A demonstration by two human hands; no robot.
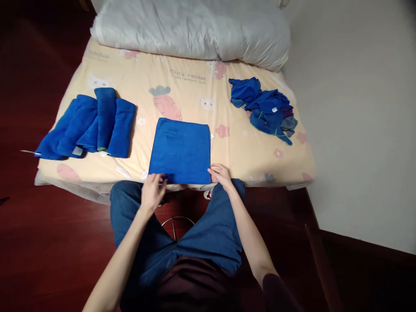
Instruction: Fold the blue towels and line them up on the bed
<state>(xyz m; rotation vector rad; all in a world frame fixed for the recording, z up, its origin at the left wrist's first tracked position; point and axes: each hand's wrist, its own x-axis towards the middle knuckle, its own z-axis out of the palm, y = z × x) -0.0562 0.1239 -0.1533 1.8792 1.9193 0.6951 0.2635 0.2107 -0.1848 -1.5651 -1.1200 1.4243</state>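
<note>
Blue, soft-looking square cloth (180,151) lies spread flat at the near edge of a bed with a pale yellow printed sheet (191,93), a small white tag (212,136) poking out at its right side. The right hand (221,174) touches the cloth's right edge near the close corner, thumb and fingertips together there, though I cannot tell whether they pinch the fabric. The left hand (153,191) is curled at the near left corner (its fingertips overlap the cloth from this angle), and its grip cannot be made out either.

Judging by the layout, the work is partly done: a row of rolled blue cloths (86,125) lies side by side at the left, apparently finished. The square piece looks smoothed but not yet rolled. At the right, a crumpled heap of blue, purple and grey-blue fabric (271,106) seems to be what remains, unsorted and untouched by either hand.
</note>
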